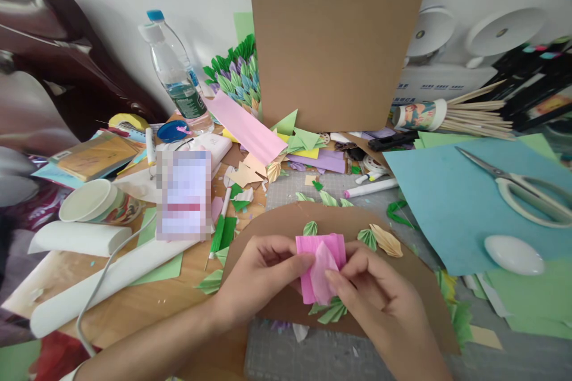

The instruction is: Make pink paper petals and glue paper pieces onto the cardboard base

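Between the left grip [263, 265] and the right grip [379, 286], the pink paper [319, 268] hides some fingertips, and the fingers cover parts of its sides; whether it is one folded piece or several cannot be told. Below the grips, both forearms [179, 321] run out at the bottom edge, the right one covering part of the rounded brown board [277, 226]. Left of the left grip, a screen [185, 196] is pixelated past reading. Beyond the grips, the top edge crops the upright brown panel [335, 41], which hides some pleated leaves [239, 80]. Far right, dark pens [540, 80] are blurred and cropped.
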The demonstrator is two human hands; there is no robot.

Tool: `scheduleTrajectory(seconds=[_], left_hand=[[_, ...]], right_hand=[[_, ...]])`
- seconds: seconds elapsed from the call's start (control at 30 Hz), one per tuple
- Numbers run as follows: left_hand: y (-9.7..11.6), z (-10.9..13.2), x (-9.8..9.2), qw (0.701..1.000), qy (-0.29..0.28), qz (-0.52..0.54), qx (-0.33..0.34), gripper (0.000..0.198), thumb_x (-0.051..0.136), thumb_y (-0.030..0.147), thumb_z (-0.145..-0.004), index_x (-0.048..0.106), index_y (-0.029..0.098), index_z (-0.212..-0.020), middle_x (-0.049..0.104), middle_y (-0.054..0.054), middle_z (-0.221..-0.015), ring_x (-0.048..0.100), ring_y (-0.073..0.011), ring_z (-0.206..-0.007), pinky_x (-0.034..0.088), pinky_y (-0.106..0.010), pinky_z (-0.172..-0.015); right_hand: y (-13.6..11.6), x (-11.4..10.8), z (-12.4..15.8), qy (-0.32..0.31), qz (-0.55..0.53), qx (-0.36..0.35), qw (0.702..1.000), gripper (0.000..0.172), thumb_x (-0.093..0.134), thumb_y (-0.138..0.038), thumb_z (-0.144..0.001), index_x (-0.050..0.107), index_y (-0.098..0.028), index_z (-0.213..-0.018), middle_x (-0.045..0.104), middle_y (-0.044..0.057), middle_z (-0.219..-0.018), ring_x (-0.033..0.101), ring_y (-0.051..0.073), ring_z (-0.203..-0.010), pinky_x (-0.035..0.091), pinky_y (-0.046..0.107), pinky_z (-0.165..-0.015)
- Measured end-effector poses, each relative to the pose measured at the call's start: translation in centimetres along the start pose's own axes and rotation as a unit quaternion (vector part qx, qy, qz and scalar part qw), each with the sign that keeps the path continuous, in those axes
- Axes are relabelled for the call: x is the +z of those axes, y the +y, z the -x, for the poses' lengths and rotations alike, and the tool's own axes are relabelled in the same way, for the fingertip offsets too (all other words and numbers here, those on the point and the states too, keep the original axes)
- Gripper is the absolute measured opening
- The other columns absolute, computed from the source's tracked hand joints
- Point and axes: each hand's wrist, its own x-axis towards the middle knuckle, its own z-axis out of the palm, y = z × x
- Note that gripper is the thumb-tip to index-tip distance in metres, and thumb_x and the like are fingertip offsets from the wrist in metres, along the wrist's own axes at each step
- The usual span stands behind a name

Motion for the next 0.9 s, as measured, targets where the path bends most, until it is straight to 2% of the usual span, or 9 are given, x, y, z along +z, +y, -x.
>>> scheduleTrajectory(seconds=[0.17, 0.37, 0.47, 0.57, 0.63, 0.73, 0.83, 0.9], left_hand=[[0.4, 0.3, 0.4, 0.999, -0.039, -0.021, 0.003, 0.03, 0.065, 0.038, -0.086, 0.076, 0.01, -0.086, 0.07, -0.005, -0.071, 0.057, -0.0114, -0.064, 0.045, -0.021, -0.065], [0.5, 0.1, 0.4, 0.997, -0.042, -0.058, 0.039, 0.027, 0.065, 0.034, -0.087, 0.073, 0.01, -0.076, 0.068, -0.004, -0.067, 0.058, -0.0112, -0.061, 0.044, -0.02, -0.059], [0.7, -0.1, 0.1, 0.99, -0.021, -0.118, 0.07, 0.032, 0.062, 0.037, -0.089, 0.072, 0.011, -0.074, 0.069, -0.005, -0.066, 0.061, -0.0124, -0.061, 0.048, -0.021, -0.06], [1.0, 0.2, -0.3, 0.972, 0.008, -0.201, 0.124, 0.028, 0.059, 0.038, -0.091, 0.073, 0.013, -0.091, 0.076, -0.009, -0.086, 0.069, -0.0174, -0.078, 0.055, -0.027, -0.074], [1.2, 0.6, -0.6, 0.935, -0.004, -0.304, 0.184, 0.03, 0.063, 0.036, -0.089, 0.069, 0.014, -0.108, 0.074, -0.011, -0.106, 0.069, -0.0211, -0.098, 0.054, -0.031, -0.088], [1.3, 1.4, -0.9, 0.853, -0.103, -0.449, 0.246, 0.048, 0.064, 0.034, -0.087, 0.058, 0.013, -0.13, 0.062, -0.014, -0.132, 0.057, -0.0253, -0.124, 0.046, -0.037, -0.105], [0.7, 1.9, -0.9, 0.771, -0.207, -0.536, 0.274, 0.058, 0.056, 0.035, -0.092, 0.042, 0.016, -0.145, 0.041, -0.012, -0.153, 0.038, -0.0272, -0.142, 0.034, -0.043, -0.117], [0.1, 2.0, -0.7, 0.731, -0.25, -0.568, 0.282, 0.06, 0.049, 0.039, -0.096, 0.034, 0.019, -0.15, 0.029, -0.009, -0.159, 0.025, -0.0275, -0.148, 0.022, -0.047, -0.122]], right_hand=[[-0.4, 0.0, -0.1, 0.019, 0.0, -0.009, 1.0, 0.026, 0.065, -0.033, -0.086, 0.051, -0.022, -0.067, 0.063, 0.0, -0.084, 0.061, 0.013, -0.075, 0.053, 0.02, -0.066], [-0.3, -0.1, -0.2, -0.015, 0.021, -0.014, 1.0, 0.017, 0.064, -0.033, -0.087, 0.054, -0.024, -0.076, 0.061, 0.0, -0.084, 0.061, 0.013, -0.074, 0.053, 0.02, -0.064], [-0.6, -1.0, -0.8, 0.053, 0.035, -0.018, 0.998, 0.016, 0.071, -0.034, -0.081, 0.057, -0.025, -0.082, 0.059, -0.003, -0.078, 0.061, 0.011, -0.068, 0.051, 0.017, -0.059], [-1.2, -3.8, -1.9, 0.166, 0.056, -0.031, 0.984, 0.027, 0.077, -0.038, -0.073, 0.056, -0.025, -0.085, 0.062, -0.002, -0.082, 0.062, 0.012, -0.072, 0.053, 0.019, -0.063], [-1.5, -6.9, -2.6, 0.238, 0.08, -0.038, 0.967, 0.035, 0.078, -0.045, -0.07, 0.056, -0.025, -0.089, 0.065, 0.0, -0.091, 0.063, 0.014, -0.08, 0.053, 0.022, -0.068], [-1.7, -12.3, -3.4, 0.293, 0.121, -0.038, 0.948, 0.037, 0.08, -0.043, -0.066, 0.056, -0.024, -0.087, 0.064, 0.001, -0.087, 0.062, 0.015, -0.078, 0.051, 0.026, -0.068], [-1.0, -16.8, -4.1, 0.313, 0.189, -0.021, 0.93, 0.03, 0.08, -0.04, -0.066, 0.059, -0.021, -0.078, 0.063, 0.001, -0.077, 0.06, 0.015, -0.068, 0.047, 0.027, -0.059], [-0.1, -18.9, -4.8, 0.308, 0.241, -0.018, 0.92, 0.024, 0.079, -0.034, -0.071, 0.061, -0.019, -0.076, 0.063, 0.0, -0.074, 0.061, 0.014, -0.066, 0.047, 0.026, -0.059]])
